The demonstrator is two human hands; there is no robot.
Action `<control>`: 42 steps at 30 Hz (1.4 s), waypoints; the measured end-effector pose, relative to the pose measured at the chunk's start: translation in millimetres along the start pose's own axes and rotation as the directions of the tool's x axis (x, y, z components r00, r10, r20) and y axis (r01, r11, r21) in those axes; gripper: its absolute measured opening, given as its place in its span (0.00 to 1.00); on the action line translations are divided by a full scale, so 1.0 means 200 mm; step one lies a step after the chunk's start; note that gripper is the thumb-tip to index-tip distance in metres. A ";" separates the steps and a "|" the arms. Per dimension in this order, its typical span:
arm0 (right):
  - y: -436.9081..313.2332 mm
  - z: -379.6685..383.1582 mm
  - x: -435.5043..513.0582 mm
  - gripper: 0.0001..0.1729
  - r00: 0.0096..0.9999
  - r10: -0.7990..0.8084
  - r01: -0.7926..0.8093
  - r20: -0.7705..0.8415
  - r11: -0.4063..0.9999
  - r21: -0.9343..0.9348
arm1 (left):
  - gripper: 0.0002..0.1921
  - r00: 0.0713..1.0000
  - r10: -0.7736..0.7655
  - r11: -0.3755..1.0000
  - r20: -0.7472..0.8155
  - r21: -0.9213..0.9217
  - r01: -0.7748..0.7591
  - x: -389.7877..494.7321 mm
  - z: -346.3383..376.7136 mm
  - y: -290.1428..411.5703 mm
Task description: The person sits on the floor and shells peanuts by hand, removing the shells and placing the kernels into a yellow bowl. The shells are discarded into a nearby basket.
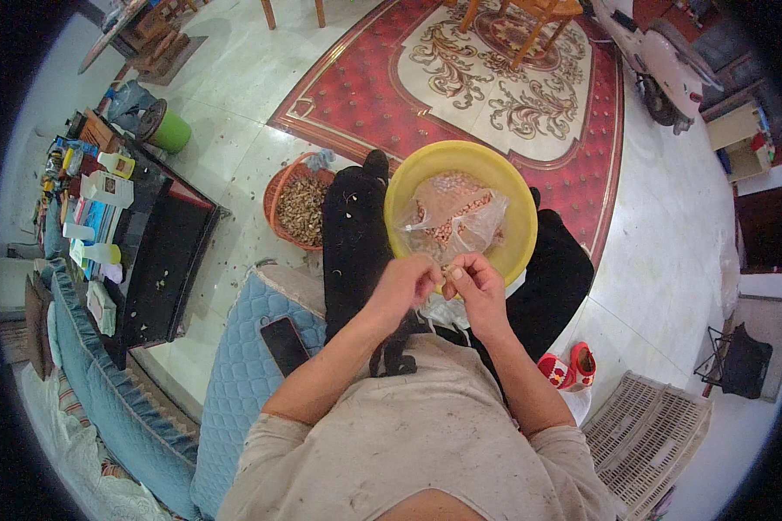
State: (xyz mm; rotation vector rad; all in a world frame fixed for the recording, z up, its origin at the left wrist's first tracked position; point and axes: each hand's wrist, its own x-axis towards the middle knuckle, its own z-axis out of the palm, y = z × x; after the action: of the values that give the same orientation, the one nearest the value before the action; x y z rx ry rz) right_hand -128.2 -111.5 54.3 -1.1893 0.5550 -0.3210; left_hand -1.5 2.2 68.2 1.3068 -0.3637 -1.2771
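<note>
A yellow plastic basin (527, 215) rests between my knees. Inside it a clear plastic bag (485, 225) lies over many shelled peanuts (440, 231). At the basin's near rim my left hand (417, 277) is blurred, its fingers curled close to the other hand; whether it grips anything is unclear. My right hand (477, 280) pinches a small pale piece, perhaps a peanut shell, between thumb and forefinger. Left of my leg, an orange-red plastic basket (272, 207) holds a heap of what look like peanuts in their shells (301, 207).
A smartphone (285, 345) lies on the blue quilted seat (234, 365) at my left. Beyond is a black table (169, 260) with bottles and boxes. A red patterned carpet (339, 98) lies ahead; red shoes (583, 361) and a plastic crate (651, 436) are at right.
</note>
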 end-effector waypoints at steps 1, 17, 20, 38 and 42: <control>0.00 0.01 0.00 0.07 0.998 -0.054 0.053 -0.020 0.998 -0.040 | 0.17 0.998 -0.004 0.999 -0.065 -0.041 0.001 0.02 0.00 0.01; 0.04 -0.01 0.12 0.12 0.919 0.339 -0.394 0.200 0.805 0.444 | 0.13 0.906 0.345 0.938 -0.246 0.126 -0.323 0.10 0.08 -0.15; 0.07 0.01 0.12 0.12 0.926 0.354 -0.376 0.134 0.822 0.428 | 0.14 0.956 0.044 0.981 -0.291 -0.170 -0.097 0.15 0.09 -0.15; 0.14 -0.27 0.30 0.07 0.957 0.150 -0.090 -0.248 0.967 0.238 | 0.11 0.982 -0.025 0.993 -0.187 -0.115 0.004 0.41 -0.11 -0.15; 0.14 0.01 0.24 0.08 0.952 -0.304 0.273 -0.017 0.878 -0.394 | 0.12 0.952 -0.258 0.856 -0.167 -0.496 0.145 0.31 -0.07 -0.22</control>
State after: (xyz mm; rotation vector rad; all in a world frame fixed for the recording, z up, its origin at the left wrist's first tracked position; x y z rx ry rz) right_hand -89.4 -124.7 16.4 -1.6579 0.5217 -0.5322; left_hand 11.5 -32.3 -0.2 1.0609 0.2554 -1.2697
